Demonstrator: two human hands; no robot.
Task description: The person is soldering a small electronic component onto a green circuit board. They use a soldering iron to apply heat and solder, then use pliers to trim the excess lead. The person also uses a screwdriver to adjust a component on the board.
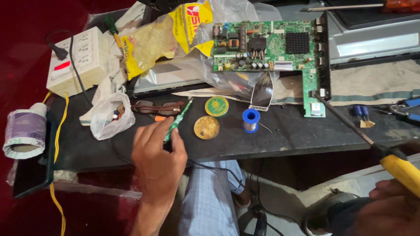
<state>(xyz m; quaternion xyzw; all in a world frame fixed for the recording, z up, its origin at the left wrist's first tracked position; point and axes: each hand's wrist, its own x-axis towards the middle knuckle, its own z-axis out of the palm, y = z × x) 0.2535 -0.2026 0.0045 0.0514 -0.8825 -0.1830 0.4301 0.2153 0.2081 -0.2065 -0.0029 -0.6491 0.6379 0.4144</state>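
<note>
My left hand (157,159) grips a thin green-handled tool (177,122) over the black worktop (297,140); its tip points up and right toward a round green-and-yellow tin lid (217,106). A brown-filled round tin (206,127) and a blue solder spool (250,120) lie just right of that hand. My right hand (385,209), at the lower right corner, holds a yellow-handled screwdriver (400,170). Its long dark shaft (345,123) reaches up-left, its tip at the lower right leg of a green circuit board (267,46).
A white power strip (78,57), a yellow plastic bag (162,35), eyeglasses (157,107) and a small clear bag of parts (111,116) crowd the left. Blue capacitors (361,111) and blue-handled pliers (407,109) lie right. A grey casing (372,39) stands behind.
</note>
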